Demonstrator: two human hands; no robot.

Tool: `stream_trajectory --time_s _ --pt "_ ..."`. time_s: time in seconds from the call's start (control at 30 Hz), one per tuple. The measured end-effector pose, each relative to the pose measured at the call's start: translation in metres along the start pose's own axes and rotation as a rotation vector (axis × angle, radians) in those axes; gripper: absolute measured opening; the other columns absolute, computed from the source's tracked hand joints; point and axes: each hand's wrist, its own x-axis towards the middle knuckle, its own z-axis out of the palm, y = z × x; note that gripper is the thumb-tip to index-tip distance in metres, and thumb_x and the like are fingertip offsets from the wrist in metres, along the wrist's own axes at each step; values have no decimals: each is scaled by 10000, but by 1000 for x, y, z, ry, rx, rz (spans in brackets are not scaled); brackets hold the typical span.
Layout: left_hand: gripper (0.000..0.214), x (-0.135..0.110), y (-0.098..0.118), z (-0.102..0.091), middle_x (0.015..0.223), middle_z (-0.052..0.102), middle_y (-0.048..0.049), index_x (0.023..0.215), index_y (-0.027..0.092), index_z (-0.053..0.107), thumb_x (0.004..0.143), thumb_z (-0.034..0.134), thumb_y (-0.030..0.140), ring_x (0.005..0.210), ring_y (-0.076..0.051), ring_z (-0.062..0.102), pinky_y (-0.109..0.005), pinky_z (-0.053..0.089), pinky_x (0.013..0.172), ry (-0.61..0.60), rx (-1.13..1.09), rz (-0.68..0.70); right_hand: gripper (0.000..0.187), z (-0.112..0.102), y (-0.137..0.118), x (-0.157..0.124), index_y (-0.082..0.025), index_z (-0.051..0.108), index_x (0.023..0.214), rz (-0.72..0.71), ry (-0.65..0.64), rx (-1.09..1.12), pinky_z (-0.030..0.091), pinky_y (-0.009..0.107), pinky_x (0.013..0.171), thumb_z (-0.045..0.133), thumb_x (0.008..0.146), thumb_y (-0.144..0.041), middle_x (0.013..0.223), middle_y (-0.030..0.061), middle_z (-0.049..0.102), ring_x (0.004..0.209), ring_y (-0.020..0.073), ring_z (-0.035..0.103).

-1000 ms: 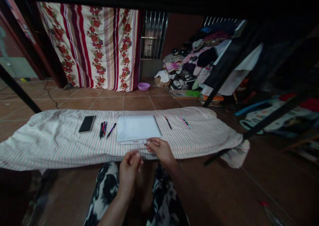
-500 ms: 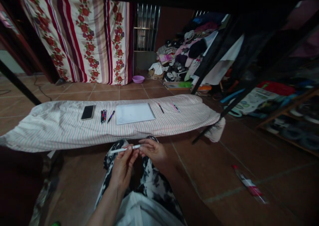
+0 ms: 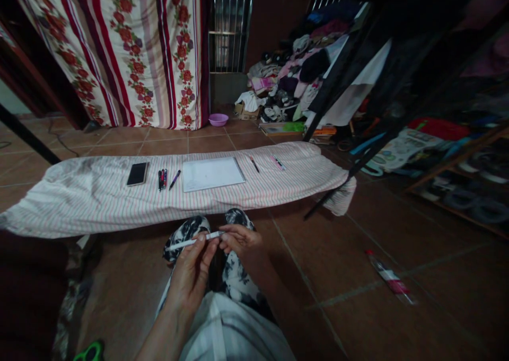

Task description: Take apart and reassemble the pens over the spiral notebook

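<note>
Above my knees, a slim white pen (image 3: 182,244) lies across both hands. My left hand (image 3: 195,263) grips its middle between thumb and fingers. At the pen's right end, the fingertips of my right hand (image 3: 240,243) pinch it, hiding the tip. Beyond my hands, a spiral sketchbook (image 3: 213,174) rests on a striped cloth (image 3: 119,207). Left of the sketchbook are a purple pen (image 3: 175,179), several dark pens (image 3: 162,180) in a bunch and a phone (image 3: 137,174). To its right lie an orange-and-black pen (image 3: 254,164) and a pink-and-white pen (image 3: 279,163).
A plastic bottle (image 3: 389,277) with a red cap lies on the tiled floor to the right. Dark metal bars (image 3: 330,191) rise at the cloth's right end. Behind are a purple basin (image 3: 218,120), a flowered curtain (image 3: 135,64) and a heap of clothes (image 3: 294,75). Something green (image 3: 89,352) shows bottom left.
The view has tilted down slightly, so the cloth and background sit higher and more of the green thing shows. Both hands keep their hold on the white pen.
</note>
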Motion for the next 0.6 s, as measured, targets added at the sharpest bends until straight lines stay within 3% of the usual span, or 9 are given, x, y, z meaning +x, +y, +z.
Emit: stream_trajectory --time_s 0.6 --pt "125 -8 -2 -1 753 679 -53 699 90 645 748 569 4 717 -145 672 -239 567 722 16 49 39 140 -1 -7 -9 -186 638 756 2 30 -155 486 219 532 590 734 -315 629 3 640 571 118 600"
